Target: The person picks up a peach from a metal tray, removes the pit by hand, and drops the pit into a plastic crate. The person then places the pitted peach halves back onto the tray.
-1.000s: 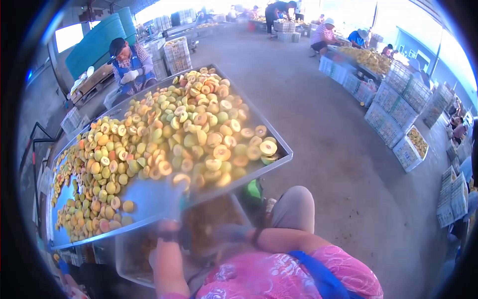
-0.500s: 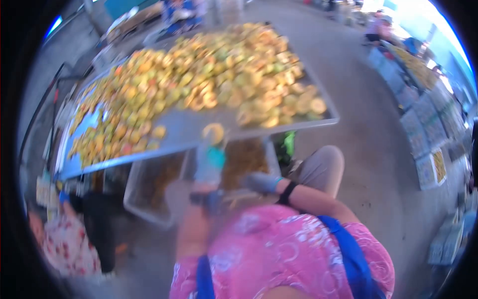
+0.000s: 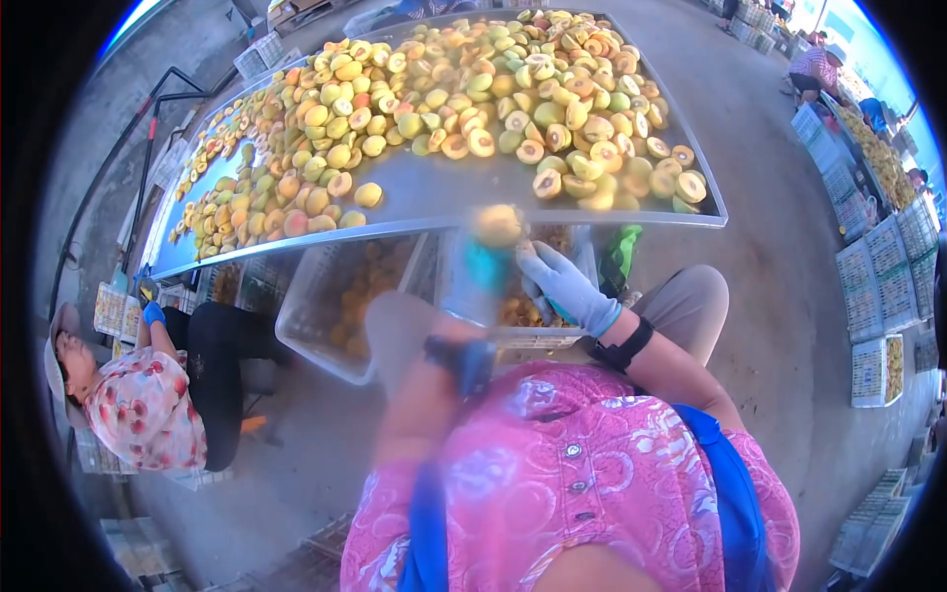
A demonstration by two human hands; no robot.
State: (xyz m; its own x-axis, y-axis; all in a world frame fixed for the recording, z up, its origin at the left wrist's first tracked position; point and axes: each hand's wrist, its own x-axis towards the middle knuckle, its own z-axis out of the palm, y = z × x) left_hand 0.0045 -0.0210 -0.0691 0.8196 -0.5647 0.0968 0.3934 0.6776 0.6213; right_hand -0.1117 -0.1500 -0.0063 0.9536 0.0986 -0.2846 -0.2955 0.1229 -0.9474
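Note:
My left hand (image 3: 475, 271), in a pale glove with a green patch and smeared by motion, holds up a yellow peach (image 3: 500, 226) just off the near edge of the metal table (image 3: 424, 189). Close beside it, my gloved right hand (image 3: 570, 288) has its fingers drawn together, their tips at the peach's lower right side. Whether anything is pinched in them is hidden. Many yellow peaches (image 3: 345, 123), several cut in half with brown-red centres showing, are heaped over the table. A crate with fruit pieces (image 3: 533, 314) stands under my hands.
A white crate (image 3: 321, 316) holding more fruit is under the table edge, by my knee. At left sits a co-worker (image 3: 148, 405) in a flowered top. Stacked crates (image 3: 868, 286) and another person (image 3: 817, 71) are along the right side.
My right hand has risen from low over the crate to the peach in my left hand. The view has shifted, so the table sits higher and farther right.

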